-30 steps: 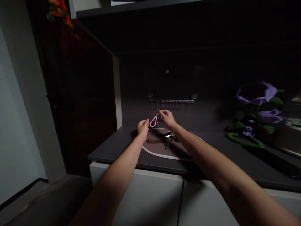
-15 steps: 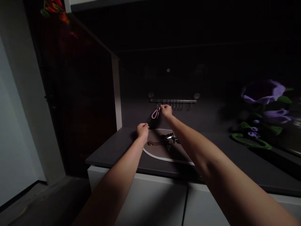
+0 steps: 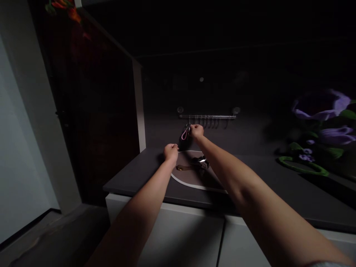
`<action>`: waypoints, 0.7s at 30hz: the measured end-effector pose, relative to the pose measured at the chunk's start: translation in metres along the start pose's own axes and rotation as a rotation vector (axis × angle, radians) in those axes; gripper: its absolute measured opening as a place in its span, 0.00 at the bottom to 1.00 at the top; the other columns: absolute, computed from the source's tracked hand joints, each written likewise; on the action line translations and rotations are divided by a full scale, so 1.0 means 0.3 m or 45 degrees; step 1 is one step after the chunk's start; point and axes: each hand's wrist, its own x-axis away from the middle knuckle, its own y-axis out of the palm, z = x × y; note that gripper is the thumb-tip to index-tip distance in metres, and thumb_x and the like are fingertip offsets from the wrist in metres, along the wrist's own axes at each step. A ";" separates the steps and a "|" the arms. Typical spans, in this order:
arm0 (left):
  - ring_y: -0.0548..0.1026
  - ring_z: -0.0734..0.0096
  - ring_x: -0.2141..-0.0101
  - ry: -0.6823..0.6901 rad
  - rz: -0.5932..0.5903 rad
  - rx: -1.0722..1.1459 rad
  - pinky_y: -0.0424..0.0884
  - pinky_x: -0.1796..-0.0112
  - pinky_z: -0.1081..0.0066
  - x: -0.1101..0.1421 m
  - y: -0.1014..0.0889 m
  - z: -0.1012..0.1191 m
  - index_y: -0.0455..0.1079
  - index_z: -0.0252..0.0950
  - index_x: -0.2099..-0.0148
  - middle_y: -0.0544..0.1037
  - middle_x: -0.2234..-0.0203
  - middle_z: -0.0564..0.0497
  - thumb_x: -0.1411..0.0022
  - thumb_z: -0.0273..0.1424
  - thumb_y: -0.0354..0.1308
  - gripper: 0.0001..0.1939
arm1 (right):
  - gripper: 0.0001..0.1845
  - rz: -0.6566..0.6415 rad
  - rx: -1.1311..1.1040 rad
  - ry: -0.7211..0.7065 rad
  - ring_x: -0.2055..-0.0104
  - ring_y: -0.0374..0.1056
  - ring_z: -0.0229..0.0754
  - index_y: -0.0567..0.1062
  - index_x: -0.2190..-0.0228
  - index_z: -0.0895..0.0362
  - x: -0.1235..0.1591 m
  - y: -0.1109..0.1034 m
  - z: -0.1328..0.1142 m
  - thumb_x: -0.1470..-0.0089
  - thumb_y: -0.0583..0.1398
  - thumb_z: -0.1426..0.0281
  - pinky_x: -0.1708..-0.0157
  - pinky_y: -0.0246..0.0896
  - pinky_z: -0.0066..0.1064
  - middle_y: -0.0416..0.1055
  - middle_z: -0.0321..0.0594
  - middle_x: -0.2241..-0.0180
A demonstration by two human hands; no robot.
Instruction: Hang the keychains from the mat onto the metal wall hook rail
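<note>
My right hand (image 3: 197, 131) is raised just under a clear hook rail (image 3: 207, 116) on the dark wall. Its fingers pinch a bunch of keys by the ring, and a pink loop strap (image 3: 184, 134) dangles from it. The ring is close to the leftmost hooks; whether it hangs on one I cannot tell. Lower and to the left, my left hand (image 3: 170, 152) is closed above the edge of a brown mat (image 3: 191, 180) with a white rim. What its fingers hold, if anything, is hidden. On the mat lie more keys (image 3: 203, 160) with a brown strap (image 3: 185, 168).
Purple flowers (image 3: 324, 107) with a green ring-shaped base (image 3: 303, 168) stand on the dark counter (image 3: 133, 170) at right. A shelf hangs overhead. White cabinet doors (image 3: 183, 233) are below, and a dark door (image 3: 97, 111) is at left.
The view has shifted slightly. The pink strap has swung a little closer to my right hand, which stays beneath the rail. My left hand keeps about the same place.
</note>
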 end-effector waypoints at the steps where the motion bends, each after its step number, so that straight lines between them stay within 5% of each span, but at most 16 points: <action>1: 0.66 0.78 0.80 -0.007 -0.002 0.003 0.62 0.74 0.76 0.001 0.000 0.001 0.66 0.32 0.77 0.71 0.82 0.53 0.48 0.26 0.52 0.07 | 0.05 -0.017 -0.014 0.006 0.79 0.64 0.32 0.70 0.73 0.59 0.003 -0.004 0.001 0.50 0.56 0.69 0.75 0.65 0.26 0.67 0.34 0.80; 14: 0.64 0.81 0.82 -0.076 -0.134 0.043 0.60 0.76 0.78 0.034 0.000 0.027 0.65 0.32 0.75 0.69 0.83 0.55 0.46 0.25 0.52 0.07 | 0.02 -0.343 -0.234 0.076 0.78 0.62 0.28 0.66 0.70 0.60 0.045 -0.080 0.000 0.49 0.54 0.77 0.73 0.64 0.23 0.65 0.33 0.78; 21: 0.65 0.80 0.80 0.114 -0.233 -0.047 0.62 0.73 0.77 0.045 -0.002 0.017 0.68 0.32 0.72 0.70 0.81 0.54 0.48 0.23 0.53 0.03 | 0.08 -0.357 -0.137 0.079 0.78 0.62 0.29 0.69 0.66 0.64 0.113 -0.154 -0.012 0.51 0.58 0.77 0.73 0.62 0.22 0.69 0.38 0.74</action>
